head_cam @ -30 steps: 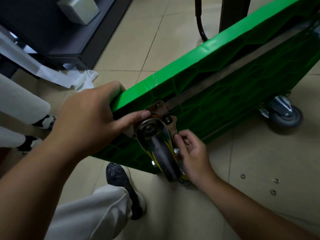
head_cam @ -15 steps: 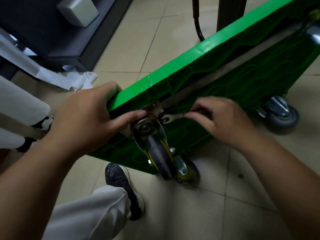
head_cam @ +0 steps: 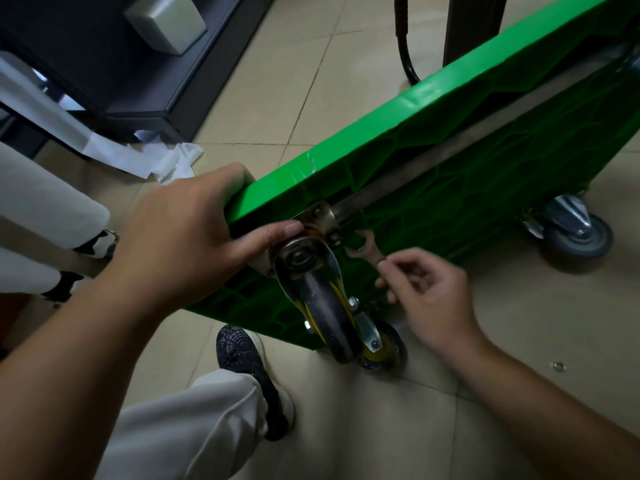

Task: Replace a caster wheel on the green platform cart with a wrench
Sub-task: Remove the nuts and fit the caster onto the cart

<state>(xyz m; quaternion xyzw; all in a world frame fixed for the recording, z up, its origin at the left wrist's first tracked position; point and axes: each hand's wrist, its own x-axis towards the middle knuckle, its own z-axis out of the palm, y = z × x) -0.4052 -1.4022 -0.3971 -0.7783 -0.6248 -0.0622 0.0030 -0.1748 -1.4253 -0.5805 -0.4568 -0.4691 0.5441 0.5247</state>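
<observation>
Glossy green plastic cart (head_cam: 433, 98); shiny metal wrench (head_cam: 363, 245); smooth tile floor (head_cam: 519, 341).

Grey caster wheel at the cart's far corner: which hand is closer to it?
Right. The right hand, pinching the wrench, is left of and below the grey caster wheel; the left hand grips the green platform cart's corner, farther left.

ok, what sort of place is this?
Likely an indoor office or storeroom, not a workshop: beige tiled floor, dark cabinet, loose white paper lying at its foot.
</observation>
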